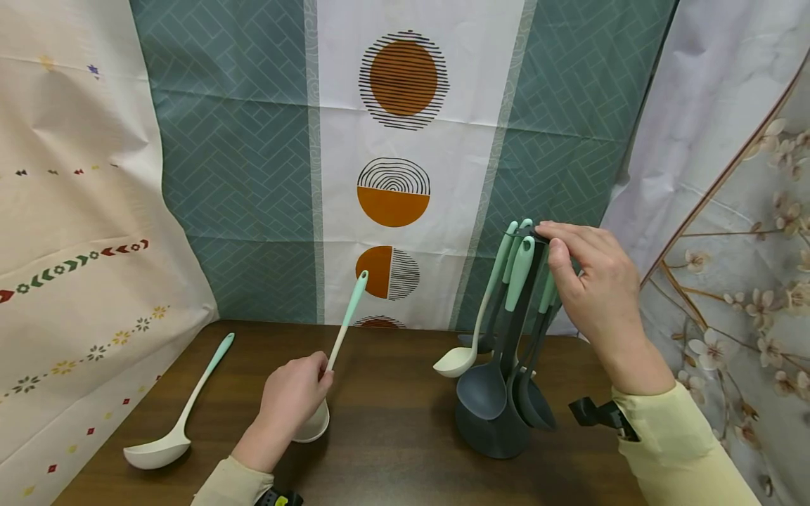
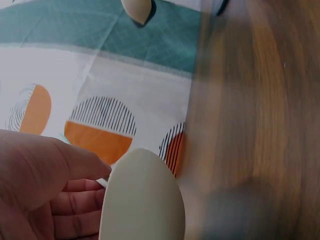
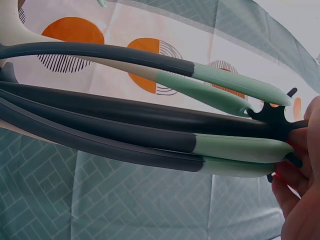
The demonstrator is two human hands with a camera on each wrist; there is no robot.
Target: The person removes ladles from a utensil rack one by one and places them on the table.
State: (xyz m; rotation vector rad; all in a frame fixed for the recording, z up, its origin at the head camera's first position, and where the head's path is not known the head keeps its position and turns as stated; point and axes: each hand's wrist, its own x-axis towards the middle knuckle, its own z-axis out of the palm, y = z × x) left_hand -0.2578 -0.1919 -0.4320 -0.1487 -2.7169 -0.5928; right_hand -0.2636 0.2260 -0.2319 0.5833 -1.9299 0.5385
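My left hand (image 1: 292, 390) grips a ladle (image 1: 349, 313) by its cream shaft. Its mint handle end points up and away, and its cream bowl (image 2: 142, 200) hangs low beside the hand, partly hidden in the head view. On the right, my right hand (image 1: 595, 281) holds the top of a dark rotating utensil stand (image 1: 490, 436), fingers over the hook ring (image 3: 272, 117). Around the post hang several utensils with mint handles, among them a dark ladle (image 1: 482, 390) and a cream ladle (image 1: 457, 361).
Another cream ladle (image 1: 158, 452) with a mint handle lies on the brown wooden table (image 1: 392, 422) at the left. Behind the table hangs a green and white patterned cloth (image 1: 240, 176). Floral cloth (image 1: 747, 302) borders the right side.
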